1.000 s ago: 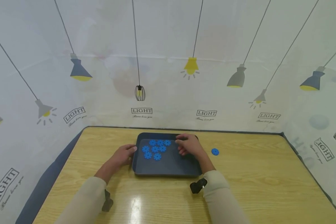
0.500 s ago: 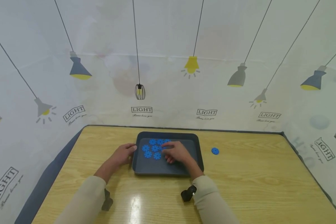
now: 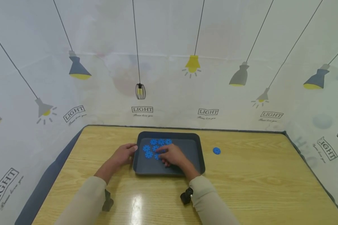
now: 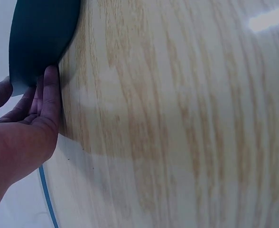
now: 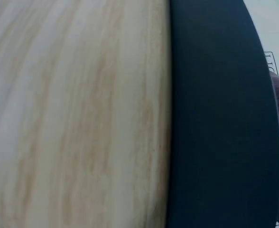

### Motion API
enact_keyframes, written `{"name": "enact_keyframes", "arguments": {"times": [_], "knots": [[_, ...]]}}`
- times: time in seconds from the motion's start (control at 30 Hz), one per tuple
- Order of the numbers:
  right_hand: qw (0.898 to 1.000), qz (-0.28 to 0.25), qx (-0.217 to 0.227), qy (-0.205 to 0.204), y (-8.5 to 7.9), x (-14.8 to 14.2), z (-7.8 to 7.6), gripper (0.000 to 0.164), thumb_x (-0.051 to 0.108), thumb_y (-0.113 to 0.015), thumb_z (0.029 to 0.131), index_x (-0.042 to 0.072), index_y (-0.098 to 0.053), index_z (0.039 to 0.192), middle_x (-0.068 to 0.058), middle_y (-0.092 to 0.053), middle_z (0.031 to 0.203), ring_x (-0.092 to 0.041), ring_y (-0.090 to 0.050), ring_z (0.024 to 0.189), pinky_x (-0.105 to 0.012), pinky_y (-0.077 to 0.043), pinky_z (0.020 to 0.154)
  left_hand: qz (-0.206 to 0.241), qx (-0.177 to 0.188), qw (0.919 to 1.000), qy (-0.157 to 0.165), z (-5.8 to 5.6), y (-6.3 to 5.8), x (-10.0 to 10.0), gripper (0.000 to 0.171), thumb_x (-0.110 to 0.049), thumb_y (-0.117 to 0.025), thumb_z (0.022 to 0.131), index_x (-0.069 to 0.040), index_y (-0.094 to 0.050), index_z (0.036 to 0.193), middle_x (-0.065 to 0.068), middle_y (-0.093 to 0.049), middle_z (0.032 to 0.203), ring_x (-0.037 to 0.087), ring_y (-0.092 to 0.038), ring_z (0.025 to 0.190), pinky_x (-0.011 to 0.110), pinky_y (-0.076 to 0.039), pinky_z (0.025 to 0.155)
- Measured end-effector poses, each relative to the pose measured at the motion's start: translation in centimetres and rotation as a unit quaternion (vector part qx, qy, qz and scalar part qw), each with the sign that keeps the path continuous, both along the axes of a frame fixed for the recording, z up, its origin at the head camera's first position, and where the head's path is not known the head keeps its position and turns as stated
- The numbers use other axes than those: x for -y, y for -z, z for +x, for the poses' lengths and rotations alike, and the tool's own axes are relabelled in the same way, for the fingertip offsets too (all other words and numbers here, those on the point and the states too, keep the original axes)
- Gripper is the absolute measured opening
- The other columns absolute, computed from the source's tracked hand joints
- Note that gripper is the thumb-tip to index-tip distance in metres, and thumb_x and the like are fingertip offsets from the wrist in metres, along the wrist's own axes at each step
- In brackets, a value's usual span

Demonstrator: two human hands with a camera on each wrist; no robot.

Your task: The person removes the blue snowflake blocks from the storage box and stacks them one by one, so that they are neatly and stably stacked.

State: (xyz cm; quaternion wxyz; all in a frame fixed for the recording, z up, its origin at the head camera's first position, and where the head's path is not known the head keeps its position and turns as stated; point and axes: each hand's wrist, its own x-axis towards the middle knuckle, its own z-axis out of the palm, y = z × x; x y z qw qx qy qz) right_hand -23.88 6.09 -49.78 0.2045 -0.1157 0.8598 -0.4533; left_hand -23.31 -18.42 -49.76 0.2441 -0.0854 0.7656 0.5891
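A dark grey rectangular tray point(image 3: 187, 148) lies on the table with several blue notched discs point(image 3: 148, 154) grouped in its left half. My left hand point(image 3: 125, 154) grips the tray's left side, thumb at the rim; in the left wrist view its fingers point(image 4: 49, 97) lie against the outer wall. Over the discs hovers my right hand point(image 3: 173, 155), index finger extended and its tip right at a middle disc, the other fingers loosely curled. Part of the disc group is hidden beneath it. Little of this hand shows past the tray wall point(image 5: 225, 114) in the right wrist view.
One more blue disc point(image 3: 216, 151) rests on the wooden table point(image 3: 256, 175) to the right of the tray. A pale wall covering point(image 3: 169, 78) printed with lamps stands behind the table and along its sides.
My right hand has moved left from the tray's right side to over the blue discs, and a little nearer to me. The left hand has stayed at the tray's left edge.
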Motion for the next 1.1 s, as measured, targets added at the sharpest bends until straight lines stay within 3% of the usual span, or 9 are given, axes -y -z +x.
{"name": "enact_keyframes", "arguments": {"times": [0.4, 0.77, 0.87, 0.97, 1.1], "knots": [[0.998, 0.061, -0.014, -0.024, -0.6, 0.7, 0.1, 0.026, 0.01, -0.066, 0.091, 0.009, -0.068, 0.117, -0.003, -0.061, 0.063, -0.013, -0.057, 0.048, -0.027, -0.051, 0.047, 0.005, -0.006, 1.0, -0.004, 0.0, -0.3, 0.1, 0.053, -0.029, -0.04, 0.106, 0.0, -0.032, 0.149, 0.024, -0.045, 0.145, 0.036, -0.046, 0.132, 0.046, -0.049, 0.101], [0.994, 0.107, -0.028, 0.016, -0.6, 1.0, 0.4, 0.021, 0.025, -0.07, 0.091, 0.009, -0.058, 0.098, -0.003, -0.064, 0.065, -0.016, -0.06, 0.051, -0.029, -0.049, 0.048, 0.014, -0.015, 0.9997, -0.011, 0.3, 0.0, 0.2, 0.054, -0.029, -0.041, 0.106, 0.002, -0.032, 0.148, 0.026, -0.044, 0.144, 0.037, -0.046, 0.131, 0.045, -0.049, 0.101], [0.996, 0.088, -0.016, 0.025, -0.7, 0.8, 0.5, 0.021, 0.025, -0.067, 0.093, 0.009, -0.055, 0.097, -0.004, -0.062, 0.063, -0.016, -0.058, 0.049, -0.028, -0.048, 0.047, 0.013, -0.017, 0.9997, -0.009, 0.2, 0.0, 0.2, 0.054, -0.029, -0.042, 0.106, 0.002, -0.033, 0.148, 0.026, -0.044, 0.144, 0.037, -0.046, 0.131, 0.045, -0.049, 0.101], [0.998, 0.029, 0.025, 0.045, -0.8, 0.5, 0.4, 0.018, 0.02, -0.064, 0.095, 0.006, -0.051, 0.098, -0.006, -0.061, 0.061, -0.016, -0.055, 0.045, -0.028, -0.049, 0.045, 0.013, -0.017, 0.9997, -0.009, 0.2, 0.0, 0.1, 0.054, -0.029, -0.042, 0.106, 0.002, -0.033, 0.148, 0.025, -0.045, 0.144, 0.037, -0.046, 0.131, 0.045, -0.049, 0.1], [0.993, -0.042, 0.074, 0.086, -1.1, -0.3, 0.2, 0.019, 0.014, -0.061, 0.096, 0.002, -0.051, 0.107, -0.008, -0.062, 0.06, -0.015, -0.056, 0.044, -0.029, -0.052, 0.044, 0.016, -0.017, 0.9997, -0.008, 0.2, 0.1, 0.0, 0.053, -0.029, -0.041, 0.106, 0.002, -0.033, 0.148, 0.026, -0.045, 0.143, 0.037, -0.047, 0.13, 0.045, -0.05, 0.1]]}}
